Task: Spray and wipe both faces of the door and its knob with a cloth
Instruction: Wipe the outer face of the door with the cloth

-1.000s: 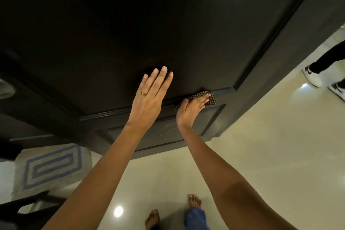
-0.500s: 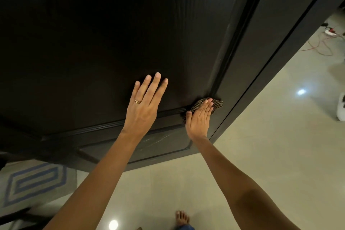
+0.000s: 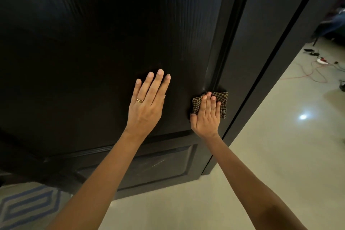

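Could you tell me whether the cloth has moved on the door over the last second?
Yes. The cloth under the right hand has climbed from the horizontal moulding up along the vertical moulding.

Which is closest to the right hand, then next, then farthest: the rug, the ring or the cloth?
1. The cloth, under the right hand.
2. The ring, on the left hand beside it.
3. The rug, low down, far left.

The left hand (image 3: pixel 146 107) lay flat on the dark door (image 3: pixel 84 43); the right hand (image 3: pixel 206 115) pressed a checked cloth (image 3: pixel 223 101) against the panel's moulding.
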